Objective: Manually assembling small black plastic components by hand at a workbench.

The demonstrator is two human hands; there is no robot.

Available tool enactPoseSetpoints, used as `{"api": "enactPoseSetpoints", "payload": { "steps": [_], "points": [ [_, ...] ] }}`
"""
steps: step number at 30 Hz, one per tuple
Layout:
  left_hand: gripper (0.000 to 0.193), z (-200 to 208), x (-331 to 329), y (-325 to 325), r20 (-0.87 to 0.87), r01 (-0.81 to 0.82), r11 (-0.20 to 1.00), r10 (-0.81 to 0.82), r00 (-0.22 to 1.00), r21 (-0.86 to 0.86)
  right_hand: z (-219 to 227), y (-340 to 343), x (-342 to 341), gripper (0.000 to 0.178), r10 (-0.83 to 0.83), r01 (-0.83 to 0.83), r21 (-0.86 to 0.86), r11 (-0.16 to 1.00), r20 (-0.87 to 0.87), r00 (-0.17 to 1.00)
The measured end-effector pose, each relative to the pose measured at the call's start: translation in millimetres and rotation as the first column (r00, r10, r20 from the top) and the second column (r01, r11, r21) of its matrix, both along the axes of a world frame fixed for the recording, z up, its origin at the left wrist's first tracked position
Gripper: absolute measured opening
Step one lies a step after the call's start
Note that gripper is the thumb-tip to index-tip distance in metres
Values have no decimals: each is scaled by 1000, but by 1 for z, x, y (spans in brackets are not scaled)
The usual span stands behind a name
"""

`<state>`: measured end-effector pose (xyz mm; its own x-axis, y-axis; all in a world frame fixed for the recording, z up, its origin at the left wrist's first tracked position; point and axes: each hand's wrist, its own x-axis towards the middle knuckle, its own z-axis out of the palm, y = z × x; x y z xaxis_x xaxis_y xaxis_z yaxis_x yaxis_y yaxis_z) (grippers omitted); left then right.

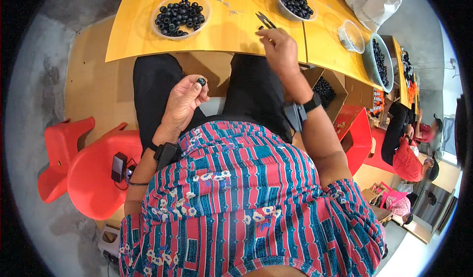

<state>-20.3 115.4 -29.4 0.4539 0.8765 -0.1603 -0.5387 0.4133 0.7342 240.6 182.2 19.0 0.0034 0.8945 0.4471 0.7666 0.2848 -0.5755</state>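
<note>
The smooth yellow tabletop (231, 38) carried a rounded pale-blue basin (369, 63) and clear plastic tubs (167, 3) of glossy black beads (180, 17). At its edge, the right hand (281, 49) curled its fingers, gripping what, if anything, I couldn't tell. Over the lap, the left hand (184, 98) pinched one shiny round bead (201, 81) between thumb and fingertip.

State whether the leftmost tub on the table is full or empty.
Neither: the tub is partly filled; black round pieces lie inside, with bare bottom showing.
</note>
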Motion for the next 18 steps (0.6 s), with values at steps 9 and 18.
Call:
{"api": "enactPoseSetpoints", "payload": {
  "steps": [9, 18],
  "points": [
    [19, 3, 10, 4, -25, 14, 1000, -14, 1000, 16, 0, 51, 50, 16, 25, -53, 47, 997, 468, 883],
    [20, 1, 7, -2, -27, 15, 1000, -15, 1000, 0, -9, 52, 50, 12, 94, -58, -88, 994, 504, 859]
  ]
}}
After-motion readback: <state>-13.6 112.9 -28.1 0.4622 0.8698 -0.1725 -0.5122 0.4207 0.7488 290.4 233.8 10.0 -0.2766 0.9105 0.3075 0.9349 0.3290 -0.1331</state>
